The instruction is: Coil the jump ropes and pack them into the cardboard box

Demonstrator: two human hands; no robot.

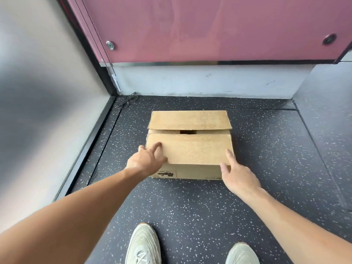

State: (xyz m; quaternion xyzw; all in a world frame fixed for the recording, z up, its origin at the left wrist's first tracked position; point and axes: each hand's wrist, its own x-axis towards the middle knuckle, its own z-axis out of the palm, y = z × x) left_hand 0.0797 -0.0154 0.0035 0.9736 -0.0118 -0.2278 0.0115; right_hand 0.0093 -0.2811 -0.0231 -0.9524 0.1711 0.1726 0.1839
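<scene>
The box (pixel 198 171) sits on the floor (pixel 190 206) between both hands, nearly closed. The left hand (pixel 147 159) and right hand (pixel 236 174) rest loose-fingered on the near flap (pixel 190 149), gripping nothing. The cardboard is stiff and probably light, so lift that flap by its far edge. No ropes show.

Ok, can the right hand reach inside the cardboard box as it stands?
Probably not yet. The right hand rests on the near flap, which is folded down over the cardboard box; only a narrow gap shows before the far flap.
</scene>
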